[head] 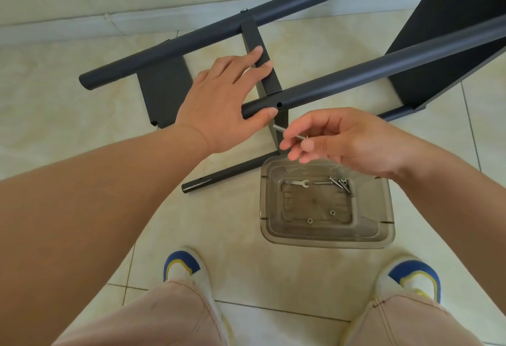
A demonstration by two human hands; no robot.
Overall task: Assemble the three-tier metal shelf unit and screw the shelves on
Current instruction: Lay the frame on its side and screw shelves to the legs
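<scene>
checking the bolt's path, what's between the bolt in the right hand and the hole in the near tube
Only the left thumb tip beside the hole; otherwise the head view shows open air up from the bolt.

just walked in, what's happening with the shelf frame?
A person is standing over the dark metal shelf frame, which lies on its side on the tiled floor. The left hand steadies the crosspiece and the near post beside an open screw hole. The right hand pinches a bolt close to that hole. More bolts, nuts and a small wrench sit in a clear tray.
</scene>
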